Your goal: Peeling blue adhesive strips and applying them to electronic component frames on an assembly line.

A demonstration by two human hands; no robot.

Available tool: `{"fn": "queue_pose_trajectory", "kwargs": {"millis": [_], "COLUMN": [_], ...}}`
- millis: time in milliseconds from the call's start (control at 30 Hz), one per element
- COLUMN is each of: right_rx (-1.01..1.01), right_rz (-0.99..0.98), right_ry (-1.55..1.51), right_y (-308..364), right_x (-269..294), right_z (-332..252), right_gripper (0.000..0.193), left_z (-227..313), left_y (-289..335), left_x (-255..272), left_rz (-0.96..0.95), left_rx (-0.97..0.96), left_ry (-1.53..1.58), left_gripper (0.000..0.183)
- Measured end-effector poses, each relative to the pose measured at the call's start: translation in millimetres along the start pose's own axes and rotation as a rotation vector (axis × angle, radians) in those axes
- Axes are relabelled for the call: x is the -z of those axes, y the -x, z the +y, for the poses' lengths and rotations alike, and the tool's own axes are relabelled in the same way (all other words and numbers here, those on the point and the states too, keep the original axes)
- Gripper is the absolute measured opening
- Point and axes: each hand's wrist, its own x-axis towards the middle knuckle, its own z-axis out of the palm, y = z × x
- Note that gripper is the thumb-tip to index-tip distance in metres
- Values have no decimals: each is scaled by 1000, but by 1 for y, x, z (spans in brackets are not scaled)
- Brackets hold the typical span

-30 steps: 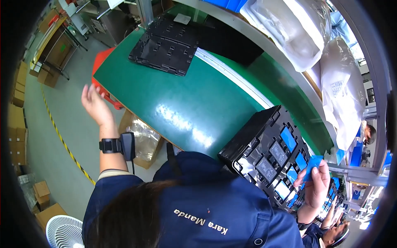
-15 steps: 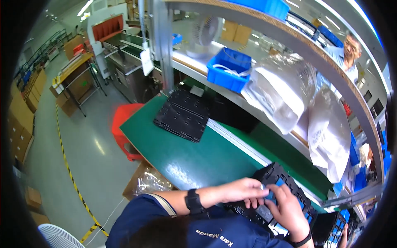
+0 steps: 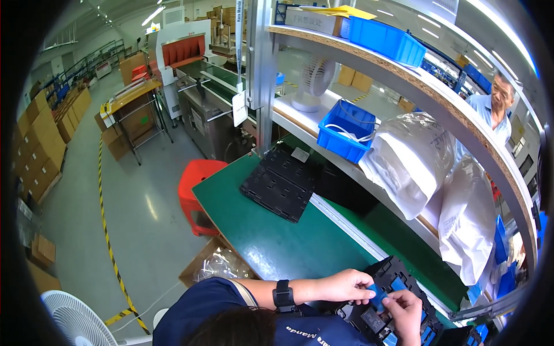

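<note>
A small flat blue piece (image 3: 378, 297), whose exact kind I cannot make out, is between my two hands. My left hand (image 3: 351, 286), with a dark watch (image 3: 284, 296) on its wrist, pinches one side between thumb and fingers. From the other side, the fingertips of my right hand (image 3: 405, 311) are closed on it too. Both hands are over a black plastic tray (image 3: 392, 269) holding several blue-faced pieces (image 3: 398, 284) in its slots. A dark square part (image 3: 372, 320) shows just below my fingers. My hands hide part of the tray.
Another black tray (image 3: 278, 182) lies farther left on the green table (image 3: 271, 242). A shelf above bears a blue bin (image 3: 346, 131), a fan (image 3: 316, 81) and white bags (image 3: 407, 161). A red stool (image 3: 193, 196) and a carton of clear plastic (image 3: 222, 265) stand beside the table. A person (image 3: 490, 109) is behind the shelf.
The view has shifted, so the scene sits lower and farther right. My hands have stayed together over the tray; the blue piece now shows plainly between them, where a pale bit showed at my left fingertips.
</note>
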Motion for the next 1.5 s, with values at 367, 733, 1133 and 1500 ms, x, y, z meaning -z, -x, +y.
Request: {"fn": "queue_pose_trajectory", "kwargs": {"millis": [367,733,1133,1500], "right_rx": [-15,-76,-140,-178], "right_rz": [422,412,389,330], "right_ry": [169,469,540,556], "right_y": [15,20,8,3], "right_x": [27,8,16,15], "right_z": [15,18,16,18], "right_gripper": [16,18,19,19], "left_z": [-50,-104,-104,-103], "left_y": [24,58,58,59], "left_x": [100,111,105,110], "left_rz": [731,705,699,690], "left_rx": [-17,163,202,209], "left_ry": [-1111,-1531,-1517,-1524], "left_gripper": [26,44,43,43]}}
